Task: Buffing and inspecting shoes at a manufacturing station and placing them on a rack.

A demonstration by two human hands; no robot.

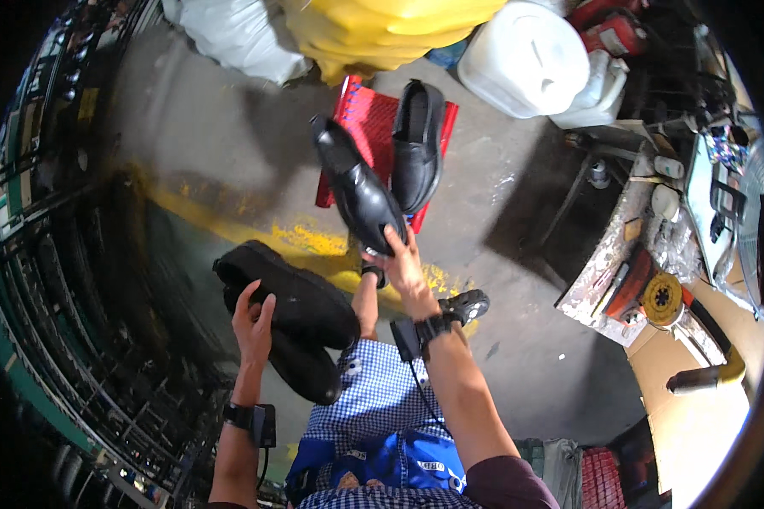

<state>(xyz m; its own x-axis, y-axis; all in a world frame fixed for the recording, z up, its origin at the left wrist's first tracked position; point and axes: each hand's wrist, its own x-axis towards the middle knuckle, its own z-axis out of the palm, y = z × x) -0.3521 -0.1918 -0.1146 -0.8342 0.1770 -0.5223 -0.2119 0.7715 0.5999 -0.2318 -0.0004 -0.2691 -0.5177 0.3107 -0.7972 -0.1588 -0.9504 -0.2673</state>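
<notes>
Fingers, head view: right hand (406, 270) grasps glossy shoe (361, 191) by toe, over red mat (372, 119) | second glossy shoe (417, 161) rests on mat | left hand (253, 331) touches upper of two overlapping dark shoes (301, 304); cannot tell whether it grips

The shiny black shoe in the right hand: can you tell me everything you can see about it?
The shiny black slip-on shoe looks smooth, like leather, with a rounded toe and no laces showing. Its dark foot opening shows from above, and the heel points away from the person, slightly left. The person's bare right hand grips the toe. It overlaps a red textured sheet in view; whether it touches that is unclear. Its sole is mostly hidden.
</notes>
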